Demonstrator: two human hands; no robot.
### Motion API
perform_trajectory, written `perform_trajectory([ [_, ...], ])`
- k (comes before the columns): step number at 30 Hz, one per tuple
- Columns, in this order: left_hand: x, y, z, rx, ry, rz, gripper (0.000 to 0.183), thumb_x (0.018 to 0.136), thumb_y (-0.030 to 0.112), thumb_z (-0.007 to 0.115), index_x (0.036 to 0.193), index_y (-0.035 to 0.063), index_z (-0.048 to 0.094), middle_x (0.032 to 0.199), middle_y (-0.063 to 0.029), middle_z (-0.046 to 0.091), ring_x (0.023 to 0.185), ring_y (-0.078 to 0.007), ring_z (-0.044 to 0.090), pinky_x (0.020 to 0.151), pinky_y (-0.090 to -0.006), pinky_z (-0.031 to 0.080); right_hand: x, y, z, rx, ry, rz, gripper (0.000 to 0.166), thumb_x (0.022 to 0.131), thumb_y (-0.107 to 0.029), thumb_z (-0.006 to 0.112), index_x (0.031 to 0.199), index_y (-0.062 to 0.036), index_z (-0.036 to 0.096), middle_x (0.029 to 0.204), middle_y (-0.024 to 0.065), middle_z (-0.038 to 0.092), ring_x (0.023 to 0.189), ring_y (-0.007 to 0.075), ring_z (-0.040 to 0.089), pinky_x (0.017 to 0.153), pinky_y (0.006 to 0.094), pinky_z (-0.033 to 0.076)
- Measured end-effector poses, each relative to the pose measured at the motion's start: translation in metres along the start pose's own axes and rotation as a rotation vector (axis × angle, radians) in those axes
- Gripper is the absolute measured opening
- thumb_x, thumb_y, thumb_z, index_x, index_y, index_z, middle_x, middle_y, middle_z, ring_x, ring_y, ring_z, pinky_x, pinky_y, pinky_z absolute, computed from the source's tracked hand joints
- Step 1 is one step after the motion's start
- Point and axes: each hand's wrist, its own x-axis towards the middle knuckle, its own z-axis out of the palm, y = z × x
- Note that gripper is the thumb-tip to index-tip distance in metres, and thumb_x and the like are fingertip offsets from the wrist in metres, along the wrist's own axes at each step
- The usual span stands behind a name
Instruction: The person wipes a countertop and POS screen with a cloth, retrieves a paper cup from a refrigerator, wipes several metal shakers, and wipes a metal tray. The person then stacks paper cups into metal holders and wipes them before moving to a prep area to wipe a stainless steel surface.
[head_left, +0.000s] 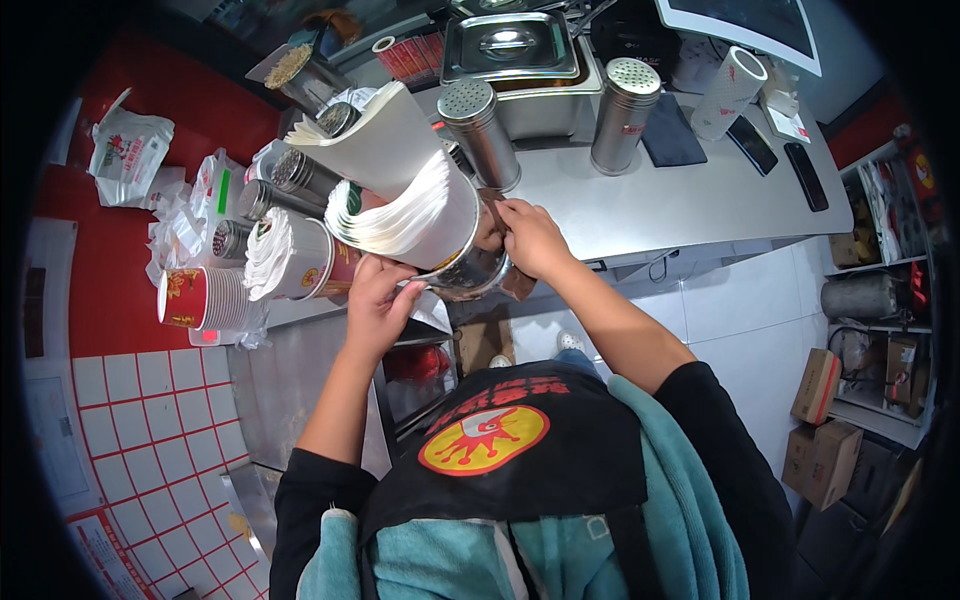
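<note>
A round stainless steel container (469, 271) filled with stacks of white paper bags (416, 214) is at the counter's front edge, tilted in view. My left hand (379, 296) grips its near rim, thumb on the outside. On the other side, my right hand (531, 234) holds the container's wall, its fingertips partly hidden. Brown material (519, 285) shows below the container; I cannot tell what it is. Just behind stands a steel shaker (480, 135) with a perforated lid. To the left, a paper cup (321, 255) lies tilted with more white paper bags in it.
Stacked red paper cups (202, 298) and several shakers (300, 169) crowd the left side. A lidded steel pan (514, 49), another shaker (625, 116), a dark cloth (673, 131), a paper roll (729, 94) and two phones (806, 176) line the steel counter (570, 217). Cardboard boxes (821, 463) stand right.
</note>
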Motion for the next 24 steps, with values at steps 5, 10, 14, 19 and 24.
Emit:
perform_trajectory([
  [5,0.006,0.038,0.032,0.242,0.377,-0.035,0.014,0.068,0.008,0.070,0.080,0.0061,0.064,0.068,-0.0072,0.051,0.066,-0.0246,0.048,0.062,-0.0348,0.039,-0.050,-0.035,0.010,0.042,0.116,0.031,0.046,0.071,0.000,0.053,0.117,0.0003,0.048,0.115,0.0168,0.046,0.099,0.0360,0.050,0.086,0.0394,0.043],
  [10,0.015,0.047,-0.001,0.331,0.167,-0.037,0.031,0.070,0.012,0.069,0.100,0.0075,0.063,0.094,-0.0104,0.063,0.087,-0.0276,0.058,0.078,-0.0338,0.045,-0.034,-0.020,0.002,0.108,0.087,0.122,0.041,0.073,-0.004,0.052,0.114,-0.0027,0.054,0.117,0.0154,0.045,0.098,0.0332,0.052,0.084,0.0371,0.044],
  [14,0.019,0.006,-0.034,0.306,0.080,0.186,0.018,0.070,0.005,0.068,0.088,0.0055,0.066,0.081,-0.0091,0.062,0.074,-0.0250,0.058,0.064,-0.0327,0.047,-0.008,-0.007,-0.006,0.140,-0.054,0.164,0.048,0.073,-0.012,0.051,0.121,-0.0112,0.050,0.127,0.0135,0.044,0.102,0.0327,0.053,0.085,0.0387,0.044],
  [19,0.025,0.032,-0.005,0.140,0.089,0.130,0.014,0.068,0.000,0.068,0.081,0.0037,0.065,0.066,-0.0092,0.054,0.059,-0.0236,0.055,0.054,-0.0322,0.044,-0.025,-0.025,0.009,0.053,0.017,0.192,0.051,0.072,-0.007,0.049,0.123,-0.0044,0.046,0.127,0.0149,0.043,0.102,0.0336,0.053,0.087,0.0386,0.044],
  [24,0.012,0.059,0.021,0.192,0.277,0.126,0.017,0.068,0.000,0.068,0.084,0.0023,0.063,0.070,-0.0096,0.055,0.063,-0.0246,0.056,0.057,-0.0329,0.045,-0.047,-0.033,0.006,0.106,0.063,0.192,0.049,0.071,-0.007,0.050,0.121,-0.0037,0.048,0.127,0.0134,0.044,0.105,0.0320,0.052,0.088,0.0380,0.043],
])
